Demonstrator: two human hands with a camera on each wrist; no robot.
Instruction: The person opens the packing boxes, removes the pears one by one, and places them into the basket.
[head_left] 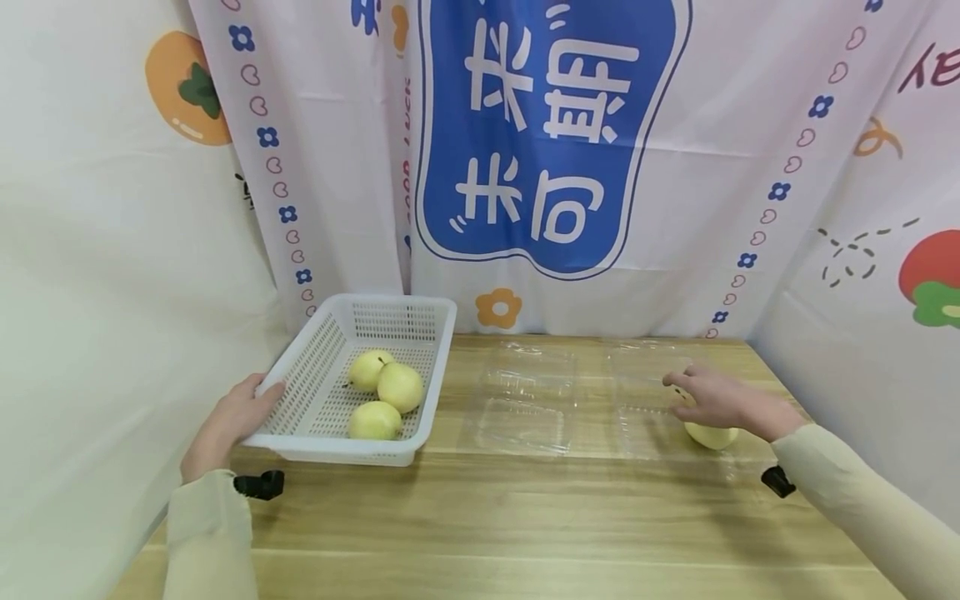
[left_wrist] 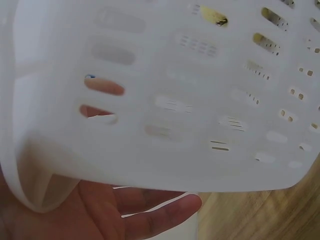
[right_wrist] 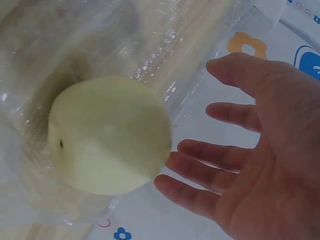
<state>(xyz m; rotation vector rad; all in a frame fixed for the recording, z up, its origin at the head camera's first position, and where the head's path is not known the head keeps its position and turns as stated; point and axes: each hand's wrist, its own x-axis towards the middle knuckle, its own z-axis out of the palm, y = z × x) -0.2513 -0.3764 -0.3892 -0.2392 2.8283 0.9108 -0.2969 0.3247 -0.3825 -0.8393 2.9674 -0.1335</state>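
At the left, my left hand grips the left rim of a white plastic basket, thumb over the edge. Three yellow-green pears lie inside, one pear leaning among the others. From below, the left wrist view shows the slotted basket above the fingers. On the right, my right hand is over a single pear, its fingers spread and holding nothing. The right wrist view has this pear beside the fingertips, on clear plastic; whether they touch it I cannot tell.
Two clear plastic containers lie on the wooden table: one container in the middle, another container at the right, by the single pear. Printed white curtains surround the table at the back and sides.
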